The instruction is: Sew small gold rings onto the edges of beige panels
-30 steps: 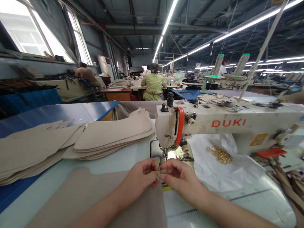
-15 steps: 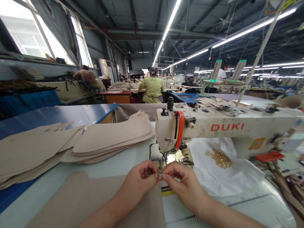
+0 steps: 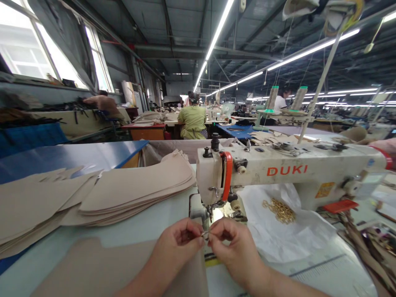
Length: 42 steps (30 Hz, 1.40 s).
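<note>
In the head view, the left hand (image 3: 177,244) and right hand (image 3: 230,244) meet in front of the needle area of a DUKI sewing machine (image 3: 278,170). The fingers (image 3: 198,236) of both hands are curled and pressed tip to tip, pinching a tiny metal piece (image 3: 205,233) between them, held in the air just in front of the presser foot (image 3: 216,215). A piece this small seems to call for fingertips rather than a whole-hand grip, and both hands appear to steady it from either side.

A beige panel (image 3: 93,266) lies flat on the pale worktop (image 3: 167,214) under the left forearm. Stacked beige panels (image 3: 133,189) sit farther left, within easy reach. To the right of the needle, gold metal rings (image 3: 280,210) lie heaped on a white plastic bag (image 3: 272,231), close to the hands.

Compared with the frame half a second ago, the pinch is much the same, but the metal piece shows more plainly as a thin glint between the fingertips. The whole view has tipped and slid, putting the machine farther left. A co-worker's forearm (image 3: 386,146) with a red band now shows at the right edge.
</note>
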{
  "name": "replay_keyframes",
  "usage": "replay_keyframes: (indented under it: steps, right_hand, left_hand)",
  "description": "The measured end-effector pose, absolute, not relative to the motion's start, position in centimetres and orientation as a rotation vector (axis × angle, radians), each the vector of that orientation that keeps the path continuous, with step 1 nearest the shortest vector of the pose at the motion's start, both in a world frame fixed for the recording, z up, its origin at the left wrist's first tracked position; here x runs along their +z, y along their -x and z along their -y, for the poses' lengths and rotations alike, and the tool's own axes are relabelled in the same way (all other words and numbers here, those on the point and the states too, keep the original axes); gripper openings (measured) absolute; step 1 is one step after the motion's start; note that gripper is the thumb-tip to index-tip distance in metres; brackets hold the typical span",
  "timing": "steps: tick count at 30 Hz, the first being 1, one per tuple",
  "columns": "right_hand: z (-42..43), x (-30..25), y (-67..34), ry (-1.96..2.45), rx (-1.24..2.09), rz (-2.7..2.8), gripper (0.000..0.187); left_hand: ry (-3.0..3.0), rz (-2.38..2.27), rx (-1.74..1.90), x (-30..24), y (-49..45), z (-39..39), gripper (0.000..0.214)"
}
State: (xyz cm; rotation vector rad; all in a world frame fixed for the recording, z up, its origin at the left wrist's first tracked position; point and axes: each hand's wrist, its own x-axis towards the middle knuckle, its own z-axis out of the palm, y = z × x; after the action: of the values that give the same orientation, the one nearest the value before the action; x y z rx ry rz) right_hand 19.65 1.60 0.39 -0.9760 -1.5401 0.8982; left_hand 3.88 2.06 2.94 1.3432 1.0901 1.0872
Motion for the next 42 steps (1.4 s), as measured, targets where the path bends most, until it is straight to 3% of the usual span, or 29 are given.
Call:
replay_keyframes:
  steps: [10,14,17,23,27,42]
  right_hand:
    - [-1.6,0.4,-19.6,0.912,1.080,1.510,0.001]
    - [-1.8,0.3,-19.8,0.832,1.280,1.371,0.017]
    - [-1.8,0.5,-19.9,0.885,1.308,1.420,0.009]
    - [-1.6,0.9,-20.3,0.948,1.237,1.516,0.012]
    - [-1.7,1.0,-20.4,0.966,1.203,1.575,0.012]
    - [-1.5,1.9,-21.1,1.026,0.819,1.803,0.014]
  left_hand:
    - [-1.442,-1.131,1.194,2.6,-4.1,-1.6,0.010]
    - [-1.541,-1.187,1.229,2.8,-4.0,-1.2,0.006]
    - [-1.556,-1.209,1.214,3.1,-4.1,-1.0,0.005]
    - [-1.445,-1.140,1.119,2.7,-4.1,-1.4,0.018]
    - [-1.570,-1.132,0.963,2.9,-3.7,-1.2,0.017]
    - [-1.646,-1.235,0.971,3.0,-3.8,-1.1,0.020]
